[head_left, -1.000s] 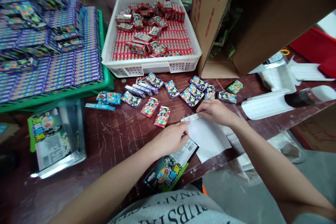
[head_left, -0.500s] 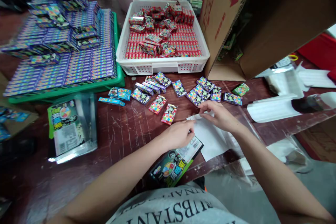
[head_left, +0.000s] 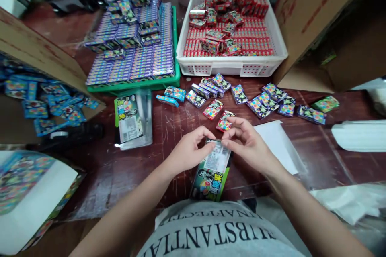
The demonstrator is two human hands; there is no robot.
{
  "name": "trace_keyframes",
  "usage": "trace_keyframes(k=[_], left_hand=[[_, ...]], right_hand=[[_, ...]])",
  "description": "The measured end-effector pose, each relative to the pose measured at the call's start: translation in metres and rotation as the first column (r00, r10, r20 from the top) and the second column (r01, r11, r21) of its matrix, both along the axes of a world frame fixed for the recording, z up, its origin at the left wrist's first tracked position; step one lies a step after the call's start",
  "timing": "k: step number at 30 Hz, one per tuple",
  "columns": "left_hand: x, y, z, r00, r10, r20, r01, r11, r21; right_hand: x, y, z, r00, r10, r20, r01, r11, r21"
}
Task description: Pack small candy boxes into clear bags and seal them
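Note:
A printed black and green plastic bag (head_left: 214,170) with a white label and barcode lies on the table close to my shirt. My left hand (head_left: 191,148) pinches its top edge between thumb and fingers. At the top right corner, my right hand (head_left: 249,144) has its thumb and curled fingers closed on the same edge. Just beyond my fingertips lies a small red candy box (head_left: 225,120), partly hidden by my right hand. Another red candy box (head_left: 213,109) rests a little farther left. White paper (head_left: 279,144) lies to the right of my right hand.
Purple boxes fill a green tray (head_left: 177,60); red boxes fill a white basket (head_left: 232,68). Several purple boxes (head_left: 263,104) and blue boxes (head_left: 175,93) lie loose. A stack of printed bags (head_left: 129,122) sits left. Cardboard cartons stand at left (head_left: 45,44) and right (head_left: 319,16).
My right hand has left the white paper and come to the bag's top edge, beside my left hand. The bag now lies more upright in view. The camera has turned left.

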State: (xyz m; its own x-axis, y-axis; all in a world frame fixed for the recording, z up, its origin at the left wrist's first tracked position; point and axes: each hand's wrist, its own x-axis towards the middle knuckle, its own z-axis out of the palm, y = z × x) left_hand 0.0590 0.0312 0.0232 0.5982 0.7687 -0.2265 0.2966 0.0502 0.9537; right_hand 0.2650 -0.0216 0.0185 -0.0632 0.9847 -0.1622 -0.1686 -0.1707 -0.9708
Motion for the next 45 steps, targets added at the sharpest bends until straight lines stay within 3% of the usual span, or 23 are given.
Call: trace_keyframes(k=[6,9,11,13,15,19,23,24,26,29,32,34,36,38,39,42,45], left_hand=[[-0.008,-0.005,-0.001,0.999,0.026,0.024,-0.026,0.999,0.028],[-0.014,-0.006,-0.003,0.999,0.025,0.024,-0.025,0.999,0.031],[-0.017,-0.005,-0.004,0.999,0.033,0.028,-0.034,0.999,0.022],[-0.02,-0.006,-0.005,0.998,0.038,0.039,-0.039,0.999,0.004],[-0.021,-0.007,-0.006,0.998,0.04,0.05,-0.04,0.999,-0.008],[-0.023,-0.008,-0.009,0.995,0.057,0.082,-0.055,0.998,-0.026],[-0.027,-0.007,-0.011,0.995,0.065,0.076,-0.064,0.998,-0.026],[-0.028,-0.008,-0.011,0.995,0.064,0.073,-0.063,0.998,-0.013],[-0.029,-0.009,-0.011,0.995,0.064,0.079,-0.065,0.998,0.008],[-0.032,-0.01,-0.012,0.991,0.066,0.114,-0.063,0.997,-0.035],[-0.045,-0.003,-0.015,0.977,0.156,0.143,-0.143,0.985,-0.098],[-0.063,0.005,-0.018,0.907,0.386,0.17,-0.369,0.921,-0.127],[-0.081,0.008,-0.02,0.715,0.665,0.216,-0.632,0.747,-0.208],[-0.093,0.003,-0.022,0.522,0.814,0.256,-0.757,0.58,-0.301],[-0.095,-0.003,-0.023,0.478,0.835,0.273,-0.769,0.548,-0.328],[-0.088,-0.032,-0.03,0.502,0.809,0.306,-0.727,0.586,-0.358],[-0.083,-0.056,-0.035,0.628,0.72,0.296,-0.652,0.694,-0.303]], right_hand=[[-0.003,0.002,0.003,0.993,0.06,0.098,-0.066,0.996,0.059],[-0.005,0.0,0.0,0.964,0.027,0.265,-0.077,0.981,0.178],[-0.007,-0.003,-0.004,0.884,-0.099,0.456,-0.042,0.957,0.287],[-0.009,-0.008,-0.007,0.746,-0.212,0.631,-0.046,0.929,0.366],[-0.01,-0.014,-0.008,0.643,-0.249,0.724,-0.08,0.919,0.387],[-0.011,-0.019,-0.009,0.586,-0.244,0.773,-0.14,0.908,0.394],[-0.015,-0.017,-0.01,0.511,-0.333,0.793,-0.285,0.805,0.521],[-0.017,-0.016,-0.01,0.508,-0.34,0.791,-0.312,0.784,0.537],[-0.022,-0.012,-0.009,0.526,-0.287,0.801,-0.331,0.798,0.504],[-0.028,-0.001,-0.009,0.601,-0.098,0.793,-0.343,0.865,0.367],[-0.026,0.009,-0.01,0.686,0.064,0.725,-0.392,0.872,0.294],[-0.024,0.01,-0.012,0.782,0.003,0.624,-0.272,0.902,0.336],[-0.025,0.005,-0.016,0.865,-0.161,0.476,-0.035,0.926,0.375],[-0.032,-0.002,-0.022,0.897,-0.261,0.357,0.14,0.933,0.332],[-0.037,-0.006,-0.025,0.909,-0.268,0.319,0.175,0.941,0.289],[-0.054,-0.009,-0.032,0.908,-0.326,0.264,0.274,0.937,0.216],[-0.056,0.0,-0.031,0.85,-0.458,0.262,0.387,0.879,0.279]])
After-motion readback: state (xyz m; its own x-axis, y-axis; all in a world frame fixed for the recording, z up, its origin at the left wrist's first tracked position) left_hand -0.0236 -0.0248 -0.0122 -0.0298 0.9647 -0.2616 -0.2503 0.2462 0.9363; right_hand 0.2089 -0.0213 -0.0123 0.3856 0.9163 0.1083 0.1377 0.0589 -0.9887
